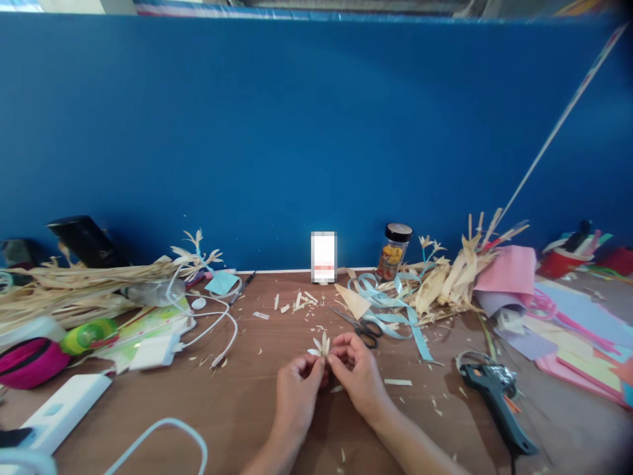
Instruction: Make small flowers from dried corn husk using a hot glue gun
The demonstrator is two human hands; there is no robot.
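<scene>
A small pale flower [324, 343], its pointed petals like dried corn husk, stands up between my two hands over the middle of the table. My left hand [302, 382] pinches its base from the left, thumb against the fingers. From the other side my right hand [353, 369] closes on the same base, fingertips meeting the left ones. The flower's lower end is hidden by my fingers. Just beyond the right hand lie scissors [363, 328] with dark handles, near a pale husk piece [353, 301]. Cut husk scraps [301, 302] are scattered farther back.
At right lie a glue gun [497, 399], coloured papers [568, 330] and a dried husk bundle [450, 284]. A jar [394, 251] and light-blue ribbon [386, 297] sit behind the scissors. Leftward are a power strip [64, 412], white cable [227, 316] and more husks [89, 284]. A blue partition [316, 132] rises behind.
</scene>
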